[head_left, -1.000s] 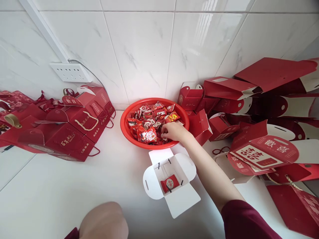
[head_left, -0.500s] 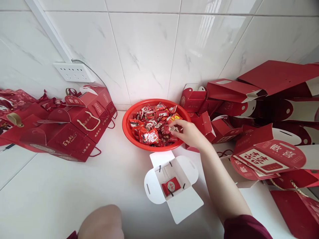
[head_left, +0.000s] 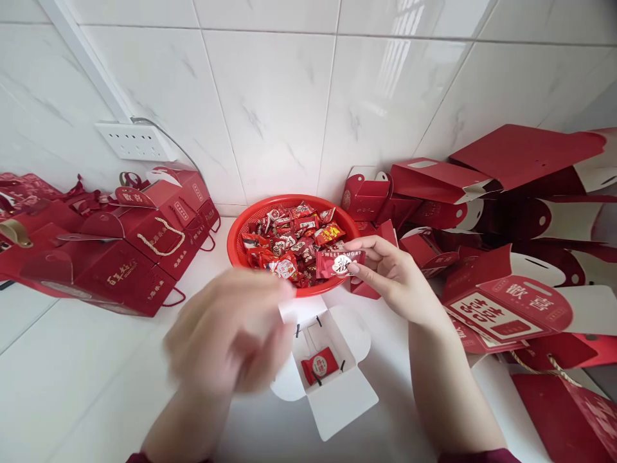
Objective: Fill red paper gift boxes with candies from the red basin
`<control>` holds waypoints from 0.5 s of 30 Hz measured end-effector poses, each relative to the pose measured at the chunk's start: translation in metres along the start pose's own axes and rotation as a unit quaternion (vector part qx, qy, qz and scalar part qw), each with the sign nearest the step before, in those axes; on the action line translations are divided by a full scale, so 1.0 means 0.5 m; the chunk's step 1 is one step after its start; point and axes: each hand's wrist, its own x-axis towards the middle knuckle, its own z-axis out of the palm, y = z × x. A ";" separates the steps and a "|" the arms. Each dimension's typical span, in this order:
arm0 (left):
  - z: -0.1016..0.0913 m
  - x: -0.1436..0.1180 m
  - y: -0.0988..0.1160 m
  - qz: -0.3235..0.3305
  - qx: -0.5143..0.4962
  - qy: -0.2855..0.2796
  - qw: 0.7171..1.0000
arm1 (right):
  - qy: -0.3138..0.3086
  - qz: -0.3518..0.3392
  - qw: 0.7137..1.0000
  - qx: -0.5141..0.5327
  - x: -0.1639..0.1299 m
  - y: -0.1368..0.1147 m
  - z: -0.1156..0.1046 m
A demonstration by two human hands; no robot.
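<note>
Between the thumb and fingers of my right hand (head_left: 390, 273) is a dark red wrapped candy (head_left: 337, 262) with "SWEET SUGAR" printed on it. It is held up at the front right rim of a red plastic basket (head_left: 235, 241) heaped with wrapped candies (head_left: 294, 238). My left hand (head_left: 231, 331) is smeared by motion beside an unfolded white box (head_left: 343, 399); its fingers cannot be made out. One red candy packet (head_left: 320, 365) lies inside the box, whose flaps spread outward on the table.
Red gift boxes with rope handles (head_left: 159, 257) stand at the left. Many more red boxes (head_left: 511, 302) are piled at the right. A white power strip (head_left: 137, 141) is fixed to the tiled wall (head_left: 270, 96) behind the white table (head_left: 110, 360).
My right hand has lifted a candy from the heap toward me. My left hand has risen from the bottom edge into the middle, left of the box. The view has shifted slightly.
</note>
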 end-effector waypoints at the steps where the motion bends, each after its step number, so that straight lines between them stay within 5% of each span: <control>1: 0.022 0.024 -0.015 -0.014 -0.007 -0.006 1.000 | -0.011 0.012 1.000 0.019 -0.002 -0.001 0.000; 6: 0.099 0.070 -0.045 -0.233 -0.093 -0.280 0.927 | -0.006 0.037 0.996 0.080 -0.002 0.002 0.007; 10: 0.110 0.064 -0.059 -0.309 -0.182 -0.306 0.882 | 0.019 0.054 0.992 0.110 0.004 0.007 0.015; 15: 0.097 0.069 -0.082 -0.357 -0.236 -0.317 0.846 | -0.033 0.097 0.982 0.159 0.011 0.015 0.027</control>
